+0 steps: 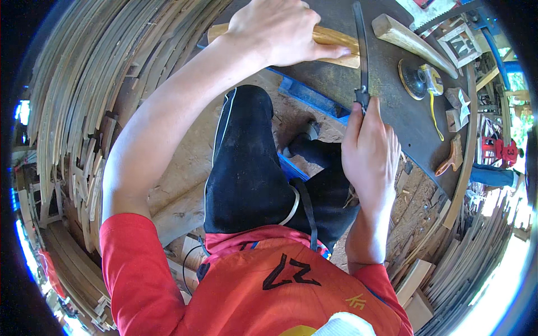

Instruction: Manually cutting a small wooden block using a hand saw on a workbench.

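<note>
My left hand (pixel 280 31) is closed over a rounded piece of light wood (pixel 339 42), pressing it on the dark tabletop (pixel 386 115). In my right hand (pixel 371 145) is the dark handle of a long, narrow file (pixel 361 47). Its blade points away from me and crosses the right end of the wood. From this angle I cannot tell whether blade and wood touch. A thick tapered wooden piece (pixel 414 43) lies to the right of the file.
Farther right on the table are a tape measure (pixel 431 78) with its yellow tape out, a black disc (pixel 412 79), small wood blocks (pixel 458 106) and a wooden-handled brush (pixel 450 157). A saw (pixel 443 17) lies at the back right. Stacked wood strips (pixel 84 84) line the left.
</note>
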Demonstrator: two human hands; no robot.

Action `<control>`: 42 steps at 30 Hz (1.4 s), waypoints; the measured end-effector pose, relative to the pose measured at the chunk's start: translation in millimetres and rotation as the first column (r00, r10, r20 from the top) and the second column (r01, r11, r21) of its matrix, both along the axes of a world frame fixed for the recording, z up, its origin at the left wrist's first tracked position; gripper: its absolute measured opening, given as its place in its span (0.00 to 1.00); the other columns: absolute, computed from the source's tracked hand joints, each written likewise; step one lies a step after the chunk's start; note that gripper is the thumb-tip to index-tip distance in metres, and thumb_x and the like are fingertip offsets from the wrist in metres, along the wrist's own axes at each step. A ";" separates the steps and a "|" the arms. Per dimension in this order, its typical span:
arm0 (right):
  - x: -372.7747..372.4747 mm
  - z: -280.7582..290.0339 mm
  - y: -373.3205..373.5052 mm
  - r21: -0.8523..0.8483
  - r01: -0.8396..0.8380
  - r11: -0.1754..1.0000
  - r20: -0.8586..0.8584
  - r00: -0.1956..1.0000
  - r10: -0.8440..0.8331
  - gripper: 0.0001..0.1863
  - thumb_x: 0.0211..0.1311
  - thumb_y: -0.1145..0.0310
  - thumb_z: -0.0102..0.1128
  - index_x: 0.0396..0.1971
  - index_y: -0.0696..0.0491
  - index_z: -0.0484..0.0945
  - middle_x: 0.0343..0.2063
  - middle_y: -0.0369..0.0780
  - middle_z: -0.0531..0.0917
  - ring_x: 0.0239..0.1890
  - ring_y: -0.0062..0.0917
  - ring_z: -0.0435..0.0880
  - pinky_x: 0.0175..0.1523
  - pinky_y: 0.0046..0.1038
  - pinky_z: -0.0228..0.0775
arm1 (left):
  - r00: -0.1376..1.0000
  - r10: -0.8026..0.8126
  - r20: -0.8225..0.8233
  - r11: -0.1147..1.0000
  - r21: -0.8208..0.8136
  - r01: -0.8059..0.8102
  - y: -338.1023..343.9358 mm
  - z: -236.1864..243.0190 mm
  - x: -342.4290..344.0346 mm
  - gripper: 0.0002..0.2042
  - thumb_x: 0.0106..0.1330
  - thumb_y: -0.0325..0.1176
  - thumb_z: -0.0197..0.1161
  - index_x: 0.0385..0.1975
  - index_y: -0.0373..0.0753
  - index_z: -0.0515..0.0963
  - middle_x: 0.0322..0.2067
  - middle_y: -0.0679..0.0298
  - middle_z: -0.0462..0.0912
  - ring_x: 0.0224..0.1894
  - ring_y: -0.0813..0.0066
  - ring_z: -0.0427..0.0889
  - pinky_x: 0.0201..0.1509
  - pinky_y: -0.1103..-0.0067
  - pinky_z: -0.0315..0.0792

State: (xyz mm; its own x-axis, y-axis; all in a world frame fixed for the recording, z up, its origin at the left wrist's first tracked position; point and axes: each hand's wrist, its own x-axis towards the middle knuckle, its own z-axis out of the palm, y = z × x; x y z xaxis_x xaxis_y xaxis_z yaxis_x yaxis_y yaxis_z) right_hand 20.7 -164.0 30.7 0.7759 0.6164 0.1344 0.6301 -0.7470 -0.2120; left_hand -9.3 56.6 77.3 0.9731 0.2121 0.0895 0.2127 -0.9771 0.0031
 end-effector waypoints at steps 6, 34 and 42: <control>8.5 1.3 11.6 -0.015 0.003 1.000 -0.052 0.999 -0.004 0.16 0.78 0.60 0.47 0.48 0.59 0.73 0.22 0.58 0.84 0.28 0.57 0.86 0.37 0.57 0.76 | 1.000 -0.006 0.019 1.000 -0.007 0.006 0.6 -4.2 1.0 0.40 0.68 0.74 0.52 0.36 0.33 0.87 0.35 0.51 0.89 0.37 0.58 0.90 0.43 0.67 0.82; 2.8 -9.3 -2.1 0.049 -0.020 0.999 -0.047 0.999 0.022 0.15 0.78 0.60 0.48 0.40 0.58 0.73 0.19 0.57 0.83 0.24 0.56 0.85 0.33 0.56 0.76 | 0.993 0.058 -0.098 0.992 0.116 -0.047 -5.7 -9.1 4.4 0.42 0.72 0.74 0.46 0.36 0.33 0.85 0.31 0.53 0.86 0.28 0.66 0.86 0.32 0.70 0.80; 12.1 -10.0 5.2 0.070 -0.071 0.995 0.078 0.995 0.066 0.15 0.78 0.60 0.48 0.38 0.57 0.73 0.19 0.56 0.83 0.24 0.56 0.84 0.32 0.56 0.75 | 0.990 0.080 -0.114 0.994 0.083 -0.071 -2.7 -13.6 10.5 0.42 0.73 0.73 0.47 0.33 0.32 0.85 0.29 0.53 0.86 0.27 0.67 0.85 0.32 0.69 0.81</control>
